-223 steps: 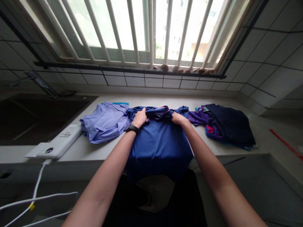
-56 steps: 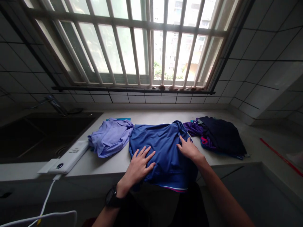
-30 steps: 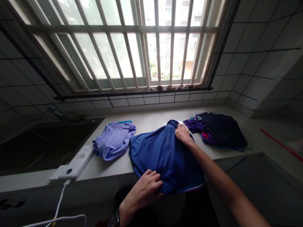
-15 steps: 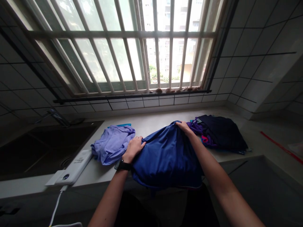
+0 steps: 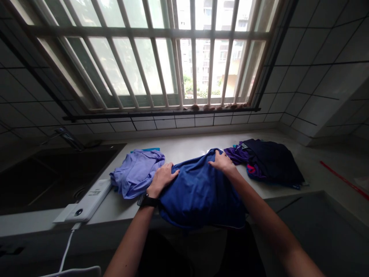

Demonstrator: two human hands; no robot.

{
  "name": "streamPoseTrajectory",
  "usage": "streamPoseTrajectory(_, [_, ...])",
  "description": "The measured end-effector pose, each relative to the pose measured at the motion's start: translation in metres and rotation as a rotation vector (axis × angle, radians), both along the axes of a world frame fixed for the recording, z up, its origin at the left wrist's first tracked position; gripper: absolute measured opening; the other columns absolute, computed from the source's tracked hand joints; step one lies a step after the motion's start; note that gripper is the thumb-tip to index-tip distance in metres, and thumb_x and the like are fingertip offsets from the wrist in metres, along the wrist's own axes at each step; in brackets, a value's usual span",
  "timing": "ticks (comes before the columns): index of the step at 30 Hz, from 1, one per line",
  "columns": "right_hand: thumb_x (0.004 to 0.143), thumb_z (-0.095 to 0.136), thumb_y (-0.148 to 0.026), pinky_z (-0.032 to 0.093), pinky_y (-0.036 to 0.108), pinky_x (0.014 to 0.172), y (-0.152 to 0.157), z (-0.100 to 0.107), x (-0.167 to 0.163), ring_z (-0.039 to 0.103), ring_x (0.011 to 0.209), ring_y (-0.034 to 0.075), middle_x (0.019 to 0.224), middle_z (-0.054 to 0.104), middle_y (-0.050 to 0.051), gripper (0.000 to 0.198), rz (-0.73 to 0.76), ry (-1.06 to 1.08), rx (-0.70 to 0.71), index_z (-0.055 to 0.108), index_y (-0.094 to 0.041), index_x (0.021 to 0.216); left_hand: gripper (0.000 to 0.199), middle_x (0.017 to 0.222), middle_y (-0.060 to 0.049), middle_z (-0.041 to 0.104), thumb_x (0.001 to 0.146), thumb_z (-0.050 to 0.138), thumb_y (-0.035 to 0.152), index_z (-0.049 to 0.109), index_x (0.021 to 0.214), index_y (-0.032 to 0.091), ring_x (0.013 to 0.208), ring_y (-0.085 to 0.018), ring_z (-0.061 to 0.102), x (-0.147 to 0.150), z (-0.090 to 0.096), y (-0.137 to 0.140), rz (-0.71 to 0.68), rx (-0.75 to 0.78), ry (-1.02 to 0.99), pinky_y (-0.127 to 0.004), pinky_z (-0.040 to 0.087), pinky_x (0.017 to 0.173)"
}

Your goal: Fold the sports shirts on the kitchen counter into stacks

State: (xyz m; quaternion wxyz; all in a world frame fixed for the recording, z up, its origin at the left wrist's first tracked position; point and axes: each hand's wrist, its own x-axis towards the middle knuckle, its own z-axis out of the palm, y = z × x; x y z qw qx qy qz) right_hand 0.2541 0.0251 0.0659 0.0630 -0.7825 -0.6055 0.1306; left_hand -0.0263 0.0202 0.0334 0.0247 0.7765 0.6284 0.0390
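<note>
A dark blue garment [image 5: 198, 192] lies over the counter's front edge, its lower part hanging down with a thin pale trim at the hem; its exact kind cannot be made out. My left hand [image 5: 163, 177], with a black watch on the wrist, is closed on its upper left edge. At the upper right corner, my right hand [image 5: 222, 161] grips the cloth, its thumb stretched over the fabric. Fingertips of both hands are partly hidden by the cloth. Just left of my left hand is a crumpled lavender garment [image 5: 138, 173] on a teal cloth [image 5: 150, 149].
A pile of dark clothes [image 5: 272, 163] sits on the white counter [image 5: 184, 143] to the right, with a purple cloth [image 5: 238, 154] beside it. At left are a dark sink [image 5: 37, 184], a faucet [image 5: 69, 138] and a white power strip [image 5: 89, 202] with a cable. A barred window rises behind.
My right hand has shifted slightly down and its thumb now spreads over the blue cloth. The garment's top edge lies a little flatter. The view has tilted slightly.
</note>
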Motion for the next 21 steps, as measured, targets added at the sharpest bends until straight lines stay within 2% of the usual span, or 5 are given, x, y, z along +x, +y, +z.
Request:
streamPoseTrajectory(2, [0.094, 0.072, -0.041, 0.054, 0.049, 0.101, -0.010, -0.002, -0.006, 0.064, 0.128, 0.040, 0.149, 0.050, 0.032, 0.077, -0.022, -0.050, -0.117, 0.042, -0.010, 0.157, 0.036, 0.127, -0.014, 0.073, 0.104, 0.050, 0.043, 0.066, 0.123, 0.018, 0.118, -0.027, 0.069, -0.001, -0.002, -0.002, -0.020, -0.036, -0.005, -0.033, 0.051, 0.096])
streamPoseTrajectory(4, [0.099, 0.063, -0.026, 0.054, 0.043, 0.101, -0.009, -0.002, -0.008, 0.067, 0.125, 0.035, 0.146, 0.056, 0.030, 0.059, 0.011, -0.059, -0.119, 0.047, -0.009, 0.153, 0.034, 0.124, -0.015, 0.075, 0.106, 0.046, 0.040, 0.067, 0.121, 0.018, 0.114, -0.028, 0.071, 0.000, -0.001, -0.006, -0.009, -0.059, -0.009, -0.033, 0.052, 0.092])
streamPoseTrajectory(9, [0.102, 0.038, -0.005, 0.050, 0.035, 0.104, 0.028, 0.004, -0.008, 0.066, 0.127, 0.030, 0.133, 0.069, 0.020, 0.044, 0.107, -0.038, -0.020, 0.066, -0.015, 0.134, 0.034, 0.115, -0.016, 0.076, 0.106, 0.043, 0.037, 0.067, 0.121, 0.018, 0.105, -0.030, 0.074, 0.006, 0.010, -0.020, 0.145, -0.026, -0.044, -0.035, 0.055, 0.084])
streamPoseTrajectory(16, [0.105, 0.026, -0.003, 0.048, 0.040, 0.109, 0.077, 0.020, -0.039, 0.062, 0.131, 0.029, 0.147, 0.058, 0.022, 0.051, 0.233, 0.006, 0.207, 0.055, -0.013, 0.145, 0.040, 0.107, -0.019, 0.076, 0.106, 0.039, 0.037, 0.064, 0.125, 0.013, 0.100, -0.032, 0.074, 0.013, 0.020, -0.031, 0.332, 0.046, -0.052, -0.038, 0.055, 0.084])
streamPoseTrajectory(21, [0.110, 0.045, -0.027, 0.045, 0.039, 0.113, 0.025, 0.019, -0.044, 0.057, 0.134, 0.029, 0.146, 0.058, 0.018, 0.034, 0.593, 0.027, 0.201, 0.062, -0.014, 0.136, 0.038, 0.126, -0.020, 0.069, 0.099, 0.052, 0.031, 0.064, 0.131, 0.013, 0.119, -0.033, 0.066, -0.004, 0.007, -0.040, 0.115, 0.093, 0.034, -0.041, 0.054, 0.097])
